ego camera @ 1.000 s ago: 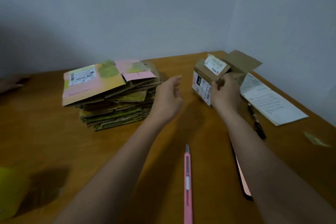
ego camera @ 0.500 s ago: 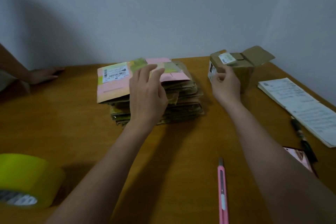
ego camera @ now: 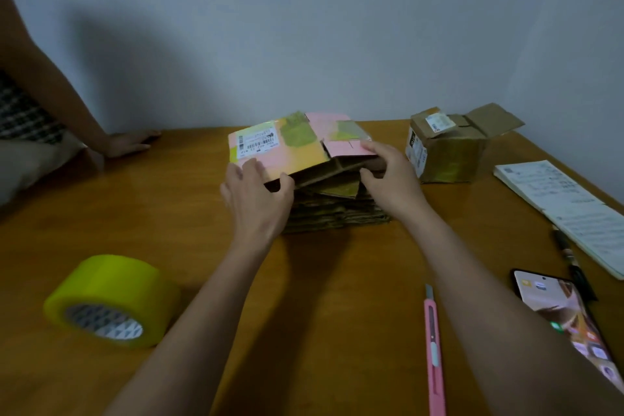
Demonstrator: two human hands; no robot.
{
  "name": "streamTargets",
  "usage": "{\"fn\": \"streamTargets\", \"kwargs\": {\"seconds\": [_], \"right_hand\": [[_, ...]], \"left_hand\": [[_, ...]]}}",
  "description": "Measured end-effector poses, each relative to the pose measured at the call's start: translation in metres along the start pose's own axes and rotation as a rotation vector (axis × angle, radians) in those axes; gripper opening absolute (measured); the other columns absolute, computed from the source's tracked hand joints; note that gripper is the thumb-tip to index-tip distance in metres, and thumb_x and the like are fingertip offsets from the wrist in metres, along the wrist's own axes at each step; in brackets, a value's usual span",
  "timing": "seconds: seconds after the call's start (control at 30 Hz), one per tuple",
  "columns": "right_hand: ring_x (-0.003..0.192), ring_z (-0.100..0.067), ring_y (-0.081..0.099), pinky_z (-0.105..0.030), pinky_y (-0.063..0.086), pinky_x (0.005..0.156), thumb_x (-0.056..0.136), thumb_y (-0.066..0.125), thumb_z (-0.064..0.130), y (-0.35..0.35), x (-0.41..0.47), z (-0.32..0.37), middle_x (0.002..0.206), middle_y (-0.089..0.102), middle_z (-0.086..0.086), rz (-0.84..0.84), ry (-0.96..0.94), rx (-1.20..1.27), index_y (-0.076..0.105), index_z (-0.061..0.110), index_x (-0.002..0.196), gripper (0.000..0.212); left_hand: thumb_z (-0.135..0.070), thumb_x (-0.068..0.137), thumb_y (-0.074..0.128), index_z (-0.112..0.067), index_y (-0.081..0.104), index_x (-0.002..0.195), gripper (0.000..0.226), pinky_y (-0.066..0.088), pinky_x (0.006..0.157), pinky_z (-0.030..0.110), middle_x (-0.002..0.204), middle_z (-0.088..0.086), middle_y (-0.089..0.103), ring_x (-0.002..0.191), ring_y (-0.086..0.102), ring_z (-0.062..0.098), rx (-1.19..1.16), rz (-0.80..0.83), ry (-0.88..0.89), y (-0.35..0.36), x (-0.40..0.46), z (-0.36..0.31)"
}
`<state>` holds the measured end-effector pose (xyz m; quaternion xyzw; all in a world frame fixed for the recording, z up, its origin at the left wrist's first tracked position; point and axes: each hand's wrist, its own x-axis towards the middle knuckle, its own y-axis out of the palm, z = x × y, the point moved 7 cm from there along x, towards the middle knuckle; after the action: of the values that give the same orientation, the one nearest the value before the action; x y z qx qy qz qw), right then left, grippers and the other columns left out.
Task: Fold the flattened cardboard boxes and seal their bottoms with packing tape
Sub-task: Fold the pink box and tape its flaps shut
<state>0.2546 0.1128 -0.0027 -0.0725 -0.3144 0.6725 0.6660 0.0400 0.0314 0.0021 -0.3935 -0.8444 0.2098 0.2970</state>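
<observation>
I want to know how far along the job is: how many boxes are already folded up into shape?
1. The folded box stands at the table's far right, top flaps open. The rest lie flat in the stack, whose top piece the left hand and right hand are gripping.

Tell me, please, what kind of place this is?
Probably a home or small-shop packing corner, not a warehouse: a wooden table against a plain wall, a stack of flattened boxes with shipping labels, a yellow tape roll, and a pink cutter.
</observation>
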Motion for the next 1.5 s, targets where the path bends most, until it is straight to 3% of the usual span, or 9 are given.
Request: {"fn": "streamTargets", "kwargs": {"seconds": [0.3, 0.43, 0.6, 0.7, 0.83, 0.97, 1.2, 1.37, 1.5], "right_hand": [[0.095, 0.005, 0.057, -0.003, 0.046, 0.075, 0.098, 0.056, 0.018, -0.056, -0.06, 0.053, 0.11, 0.066, 0.007, -0.245, -0.166, 0.176, 0.064, 0.016, 0.123, 0.027], [0.082, 0.01, 0.059, -0.007, 0.048, 0.067, 0.098, 0.056, 0.027, -0.077, -0.094, 0.077, 0.091, 0.063, 0.017, -0.303, -0.214, 0.231, 0.064, 0.025, 0.109, 0.013], [0.069, -0.004, 0.061, -0.029, 0.054, 0.063, 0.095, 0.058, 0.035, -0.1, -0.131, 0.107, 0.067, 0.059, 0.012, -0.353, -0.247, 0.296, 0.064, 0.026, 0.074, 0.024], [0.066, -0.022, 0.066, -0.048, 0.059, 0.063, 0.096, 0.056, 0.036, -0.099, -0.148, 0.11, 0.064, 0.061, 0.001, -0.274, -0.176, 0.29, 0.063, 0.014, 0.068, 0.036], [0.05, -0.01, 0.065, -0.045, 0.061, 0.066, 0.097, 0.056, 0.031, -0.08, -0.169, 0.084, 0.059, 0.06, -0.002, -0.13, 0.042, 0.249, 0.06, 0.01, 0.07, 0.035], [0.084, -0.012, 0.064, -0.03, 0.057, 0.067, 0.095, 0.048, 0.05, -0.065, -0.179, 0.062, 0.091, 0.06, 0.005, -0.079, 0.007, 0.27, 0.061, 0.027, 0.1, 0.026], [0.124, 0.004, 0.044, -0.014, 0.04, 0.095, 0.074, 0.035, 0.089, -0.05, -0.192, 0.055, 0.128, 0.051, 0.017, 0.082, -0.195, 0.344, 0.052, 0.046, 0.13, 0.073], [0.129, -0.007, 0.04, -0.044, 0.046, 0.102, 0.083, 0.043, 0.075, -0.05, -0.19, 0.052, 0.129, 0.048, 0.018, 0.096, -0.266, 0.175, 0.049, 0.047, 0.135, 0.06], [0.12, -0.002, 0.047, -0.034, 0.054, 0.091, 0.084, 0.053, 0.062, -0.053, -0.193, 0.054, 0.126, 0.049, 0.02, 0.051, -0.282, 0.261, 0.056, 0.044, 0.123, 0.043]], "left_hand": [[-0.008, 0.097, 0.056, -0.012, 0.058, 0.134, 0.037, 0.051, 0.093, 0.03, 0.134, 0.003, 0.059, 0.122, 0.052, 0.016, -0.252, -0.121, 0.275, -0.06, -0.04, -0.028], [-0.009, 0.097, 0.056, -0.011, 0.069, 0.12, 0.026, 0.051, 0.072, 0.01, 0.109, -0.005, 0.067, 0.091, 0.061, 0.002, -0.353, -0.207, 0.334, -0.091, -0.062, -0.045], [-0.02, 0.093, 0.059, -0.023, 0.072, 0.091, 0.014, 0.049, 0.068, 0.026, 0.077, -0.014, 0.065, 0.075, 0.062, 0.006, -0.37, -0.253, 0.278, -0.132, -0.081, -0.06], [-0.021, 0.084, 0.058, -0.015, 0.073, 0.081, 0.016, 0.044, 0.069, 0.03, 0.068, -0.005, 0.061, 0.075, 0.057, 0.018, -0.27, -0.129, 0.111, -0.137, -0.08, -0.05], [-0.019, 0.091, 0.063, -0.007, 0.069, 0.09, 0.014, 0.053, 0.065, 0.034, 0.079, 0.005, 0.063, 0.074, 0.062, 0.024, -0.416, 0.17, -0.157, -0.116, -0.093, -0.019], [-0.05, 0.092, 0.056, -0.016, 0.057, 0.106, 0.037, 0.057, 0.066, 0.024, 0.1, 0.003, 0.063, 0.088, 0.071, 0.017, -0.68, 0.193, -0.125, -0.11, -0.123, 0.0], [-0.06, 0.079, 0.059, -0.029, 0.065, 0.115, 0.048, 0.053, 0.087, 0.026, 0.122, -0.011, 0.065, 0.114, 0.06, 0.007, -0.585, 0.253, 0.286, -0.094, -0.161, 0.019], [-0.063, 0.073, 0.062, -0.048, 0.059, 0.11, 0.039, 0.057, 0.087, 0.032, 0.133, -0.008, 0.059, 0.121, 0.058, 0.011, -0.538, 0.208, 0.243, -0.088, -0.157, 0.026], [-0.07, 0.074, 0.058, -0.055, 0.059, 0.113, 0.041, 0.056, 0.092, 0.035, 0.14, -0.012, 0.053, 0.125, 0.054, 0.009, -0.377, 0.336, 0.309, -0.083, -0.15, 0.018]]}}
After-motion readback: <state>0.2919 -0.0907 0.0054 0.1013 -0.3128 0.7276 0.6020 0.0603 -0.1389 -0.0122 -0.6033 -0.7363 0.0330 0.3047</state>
